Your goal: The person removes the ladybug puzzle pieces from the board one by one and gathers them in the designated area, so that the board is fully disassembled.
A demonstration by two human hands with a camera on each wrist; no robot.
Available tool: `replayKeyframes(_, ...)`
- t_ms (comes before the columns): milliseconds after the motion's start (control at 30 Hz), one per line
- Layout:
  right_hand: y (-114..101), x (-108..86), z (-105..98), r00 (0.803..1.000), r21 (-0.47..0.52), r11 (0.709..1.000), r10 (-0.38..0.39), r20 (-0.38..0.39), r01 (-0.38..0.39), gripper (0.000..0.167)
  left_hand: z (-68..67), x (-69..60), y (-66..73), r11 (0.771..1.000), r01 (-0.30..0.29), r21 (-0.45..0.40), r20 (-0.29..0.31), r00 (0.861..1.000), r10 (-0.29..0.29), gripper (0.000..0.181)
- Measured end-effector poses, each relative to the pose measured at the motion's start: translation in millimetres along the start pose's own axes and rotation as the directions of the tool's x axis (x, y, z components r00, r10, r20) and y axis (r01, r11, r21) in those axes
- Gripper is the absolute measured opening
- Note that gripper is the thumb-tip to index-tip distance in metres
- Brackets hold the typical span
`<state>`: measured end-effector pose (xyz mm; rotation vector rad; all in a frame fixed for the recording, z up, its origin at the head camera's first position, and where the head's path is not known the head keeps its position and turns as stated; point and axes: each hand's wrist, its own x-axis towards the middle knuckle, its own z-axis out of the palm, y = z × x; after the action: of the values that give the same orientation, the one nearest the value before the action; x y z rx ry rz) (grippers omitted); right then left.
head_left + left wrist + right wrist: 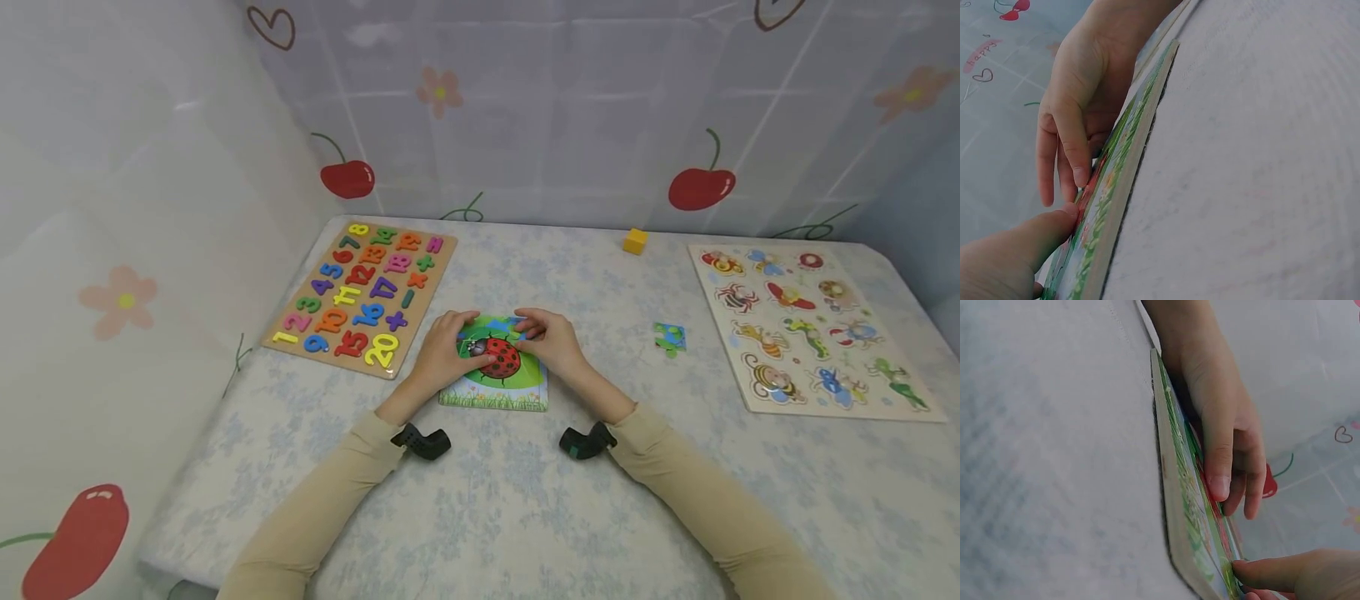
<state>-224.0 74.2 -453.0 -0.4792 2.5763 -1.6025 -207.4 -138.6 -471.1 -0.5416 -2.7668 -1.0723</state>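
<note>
A ladybug jigsaw puzzle (498, 396) in a flat board lies at the middle of the table, with a green edge of printed grass toward the person. The left hand (441, 354) rests at its left side, thumb on the red ladybug (504, 358), fingers near the far left corner. At the far right part of the puzzle is the right hand (553, 340), thumb and fingers bent over blue and green pieces. Whether it pinches a piece is hidden. Both thumbs (1054, 225) (1217, 481) touch the picture. A loose green-and-blue puzzle piece (670, 337) lies to the right.
On the left is a wooden number board (405, 354) with colourful numerals. A white insect peg board (787, 404) lies on the right. One yellow block (635, 242) sits near the table's back edge, before a printed curtain (540, 108).
</note>
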Motion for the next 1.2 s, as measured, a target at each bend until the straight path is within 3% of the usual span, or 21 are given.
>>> replayKeyframes(267,-0.3,0.3,1.0,1.0,-0.019,0.999,-0.029,-0.002,0.029,0.049,-0.8,-0.7,1.9,1.0,0.006,0.006,0.003,1.0,-0.006,0.071)
replayKeyframes(500,0.3,3.3,1.6,0.999,0.096,0.995,-0.031,-0.011,0.032,0.038,-2.3,-0.6,4.7,1.0,0.028,-0.004,0.021,0.999,-0.028,0.071)
replayKeyframes(867,1.1,4.6,2.5,0.999,0.161,0.986,-0.026,-0.03,0.031,0.03,-2.0,-1.6,4.5,1.0,0.029,-0.002,0.031,0.999,-0.028,0.071)
replayKeyframes(1033,1.3,4.9,2.6,0.998,0.158,0.987,-0.004,-0.059,0.013,0.03,-3.1,-1.8,5.8,1.0,0.02,0.008,0.033,0.999,-0.02,0.071)
replayKeyframes(1200,0.5,7.3,1.5,0.997,0.095,0.995,0.025,-0.078,-0.017,0.029,-3.4,-1.8,6.4,1.0,0.012,0.014,0.026,1.0,-0.012,0.071)
